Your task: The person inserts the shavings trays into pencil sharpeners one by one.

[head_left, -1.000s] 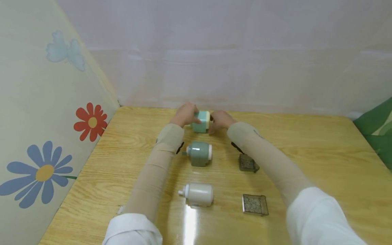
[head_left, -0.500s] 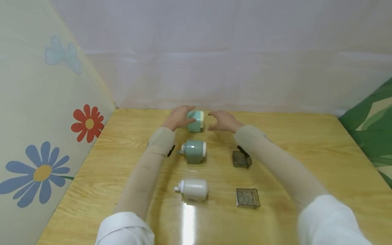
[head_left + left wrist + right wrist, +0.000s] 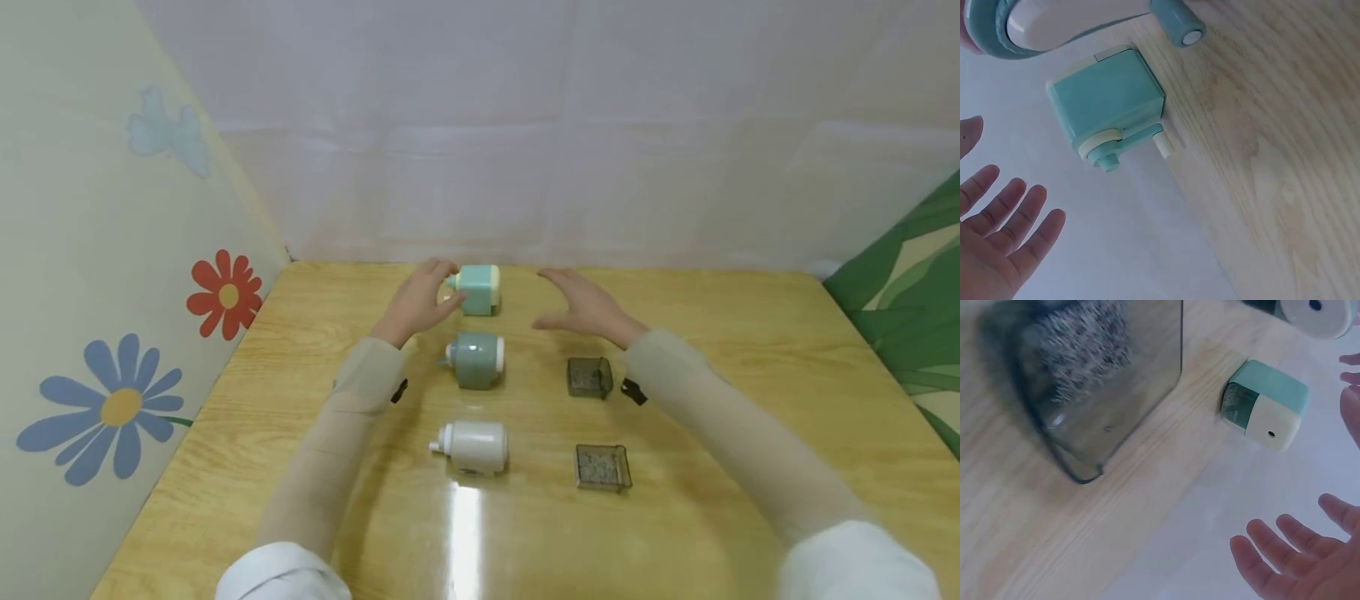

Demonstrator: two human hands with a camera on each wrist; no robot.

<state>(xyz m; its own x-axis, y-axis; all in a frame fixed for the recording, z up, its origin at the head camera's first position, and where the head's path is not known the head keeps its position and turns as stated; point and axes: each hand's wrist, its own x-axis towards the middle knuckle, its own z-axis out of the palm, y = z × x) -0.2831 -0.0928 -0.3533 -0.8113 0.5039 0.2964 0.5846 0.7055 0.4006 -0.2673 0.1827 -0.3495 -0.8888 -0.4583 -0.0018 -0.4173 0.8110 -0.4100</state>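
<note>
Framing a mint pencil sharpener (image 3: pixel 477 290) near the far edge of the table (image 3: pixel 712 342)

Left hand (image 3: pixel 420 302) is just beside its crank (image 3: pixel 1139 139) end, right hand (image 3: pixel 588 308) is further off the other end, both with fingers spread and relaxed. Closer in you've got a dark green sharpener (image 3: pixel 477 361), a cream sharpener (image 3: pixel 477 447) and two smoky bins (image 3: pixel 1154 362).

There are three crank sharpeners (image 3: pixel 478 289) and two smoky trays (image 3: pixel 602 467). Also in view: two hands (image 3: pixel 588 308), two painted flowers (image 3: pixel 228 296), one painted butterfly (image 3: pixel 156 127), one bench (image 3: pixel 787 350).
</note>
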